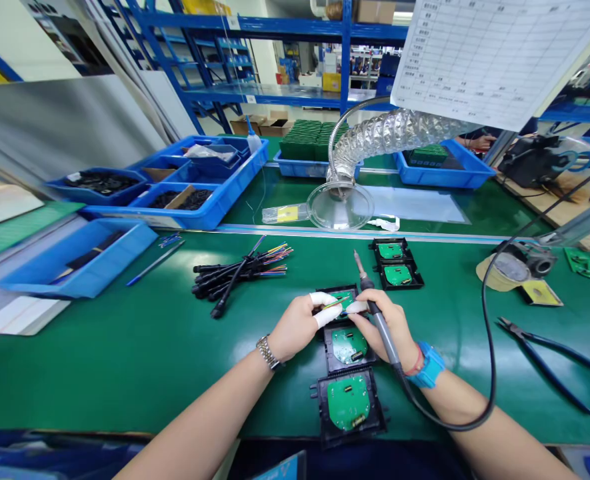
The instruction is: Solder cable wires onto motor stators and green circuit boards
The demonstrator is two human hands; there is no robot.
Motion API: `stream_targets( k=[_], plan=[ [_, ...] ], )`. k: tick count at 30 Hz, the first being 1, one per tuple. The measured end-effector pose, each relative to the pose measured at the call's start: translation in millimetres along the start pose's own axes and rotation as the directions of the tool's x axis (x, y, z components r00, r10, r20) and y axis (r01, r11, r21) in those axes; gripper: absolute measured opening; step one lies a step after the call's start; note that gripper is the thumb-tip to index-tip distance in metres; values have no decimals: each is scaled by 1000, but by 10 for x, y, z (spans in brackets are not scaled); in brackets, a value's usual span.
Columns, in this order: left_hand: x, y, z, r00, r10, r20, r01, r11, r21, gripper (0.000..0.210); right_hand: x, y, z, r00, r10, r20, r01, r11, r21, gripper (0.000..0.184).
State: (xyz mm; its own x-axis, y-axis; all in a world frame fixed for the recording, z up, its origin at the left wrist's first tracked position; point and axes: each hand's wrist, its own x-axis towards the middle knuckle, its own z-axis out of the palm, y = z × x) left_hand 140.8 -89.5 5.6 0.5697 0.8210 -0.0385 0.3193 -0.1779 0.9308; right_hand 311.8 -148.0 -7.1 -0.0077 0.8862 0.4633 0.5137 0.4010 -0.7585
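My left hand (305, 323), with white covers on its fingertips, pinches thin coloured wires (333, 304) over a green circuit board (345, 296) in a black case. A soldering iron (382, 327) rests in my right hand (393, 325), its tip pointing up and away from the board. The thumb and a covered finger of that hand reach down close to the wires; whether they grip one I cannot tell. Nearer to me lie two more black cases with boards, the middle case (329, 353) and the front case (325, 427). Another pair of cases (403, 281) lies beyond my right hand.
Black cables with coloured wire ends (235, 277) lie left. Cutting pliers (545, 353) and a soldering iron stand (509, 267) are at right. A fume hood (341, 207) hangs ahead. Blue bins (209, 207) line the back. The iron's cord (489, 333) loops over my right forearm.
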Motion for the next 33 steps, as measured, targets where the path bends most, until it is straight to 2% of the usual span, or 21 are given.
stream_targets(
  k=[3,5,9,12,15,19,23,33],
  plan=[
    [35,-94,-84,996,7,-86,13,973,230,20,38,10,-71,998,-56,33,59,995,-78,21],
    [70,-130,-159,988,39,-150,24,918,396,19,58,-4,-182,995,-100,6,100,986,-136,16],
    [188,-49,-225,987,142,-74,-66,782,619,18,22,-40,-425,980,-197,-1,190,944,-268,26],
    [307,44,-145,990,139,-24,-79,688,721,18,-51,-30,-495,973,-226,-37,198,911,-362,37],
    [400,47,-27,994,101,-30,-41,634,772,18,-104,-3,-465,978,-196,-67,163,929,-332,32],
    [447,-52,44,991,132,-31,-54,596,801,21,-112,28,-384,984,-172,-40,153,942,-299,24],
    [459,-124,23,990,139,-2,-83,603,794,22,-99,62,-309,990,-143,4,138,941,-309,19],
    [486,-160,11,992,127,-2,-81,638,766,20,-126,154,-211,987,-131,94,156,923,-351,20]
  ],
)
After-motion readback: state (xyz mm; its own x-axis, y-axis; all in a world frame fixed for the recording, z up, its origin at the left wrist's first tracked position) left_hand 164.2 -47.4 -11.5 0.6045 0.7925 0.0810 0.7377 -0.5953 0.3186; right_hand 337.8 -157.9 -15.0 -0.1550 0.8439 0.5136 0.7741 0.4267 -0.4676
